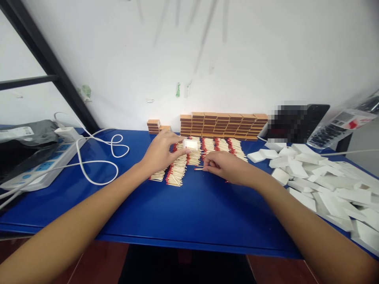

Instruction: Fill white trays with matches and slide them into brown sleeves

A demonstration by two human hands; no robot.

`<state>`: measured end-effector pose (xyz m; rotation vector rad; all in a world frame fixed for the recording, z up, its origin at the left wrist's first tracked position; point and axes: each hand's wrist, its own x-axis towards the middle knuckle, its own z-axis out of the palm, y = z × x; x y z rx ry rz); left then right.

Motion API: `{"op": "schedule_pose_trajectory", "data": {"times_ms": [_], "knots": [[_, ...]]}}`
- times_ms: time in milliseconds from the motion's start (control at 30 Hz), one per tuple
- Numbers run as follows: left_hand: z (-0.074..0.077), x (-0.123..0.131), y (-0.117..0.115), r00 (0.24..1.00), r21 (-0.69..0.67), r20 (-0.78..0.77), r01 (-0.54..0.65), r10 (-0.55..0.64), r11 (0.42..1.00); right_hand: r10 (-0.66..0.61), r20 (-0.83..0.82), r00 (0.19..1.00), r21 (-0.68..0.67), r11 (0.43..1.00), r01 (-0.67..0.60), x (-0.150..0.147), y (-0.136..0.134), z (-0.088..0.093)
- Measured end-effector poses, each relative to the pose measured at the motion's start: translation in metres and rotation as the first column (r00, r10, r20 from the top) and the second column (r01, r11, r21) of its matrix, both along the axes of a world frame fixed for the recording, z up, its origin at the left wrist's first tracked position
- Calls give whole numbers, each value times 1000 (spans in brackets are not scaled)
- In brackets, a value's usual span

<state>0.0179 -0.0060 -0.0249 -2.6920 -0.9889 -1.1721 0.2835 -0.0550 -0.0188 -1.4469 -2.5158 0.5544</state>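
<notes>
My left hand (164,148) pinches a small white matchbox tray (190,144) between thumb and fingers, above the rows of matches. Just to its right, my right hand (223,165) is closed in a pinch on matches (199,169), whose ends stick out leftward over the blue tabletop. Red-tipped matches (177,171) lie in several long rows under and beyond both hands. My hands and forearms cover parts of these rows. How many matches the right hand holds is hidden by its fingers.
Stacked matchbox sleeves (225,125) line the wall, with a smaller stack (153,126) to their left. Loose white trays (322,177) are heaped at the right. A power strip (44,165) and white cables (81,169) lie left. A phone (316,122) and plastic bottle (334,126) stand back right.
</notes>
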Motion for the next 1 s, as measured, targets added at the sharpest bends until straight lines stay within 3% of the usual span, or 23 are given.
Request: {"op": "schedule_pose_trajectory", "data": {"times_ms": [133, 267, 500, 700, 1000], "knots": [[-1, 0, 0, 1000, 1, -7, 28, -28, 1000, -46, -141, 989, 122, 990, 64, 4, 0, 10], [-3, 5, -6, 997, -34, 2, 84, -83, 996, -87, -293, 952, 281, 944, 173, 2, -1, 14], [-7, 16, -16, 989, -105, 29, 144, -142, 984, -44, -277, 960, 283, 951, 126, -7, -2, 0], [-2, 11, -12, 996, -119, 23, 88, -86, 989, -62, -274, 960, 330, 931, 154, -4, -4, 8], [1, 5, -6, 999, -47, 26, -18, 20, 999, -52, 29, 998, 46, 998, 51, 2, 1, 2]]}}
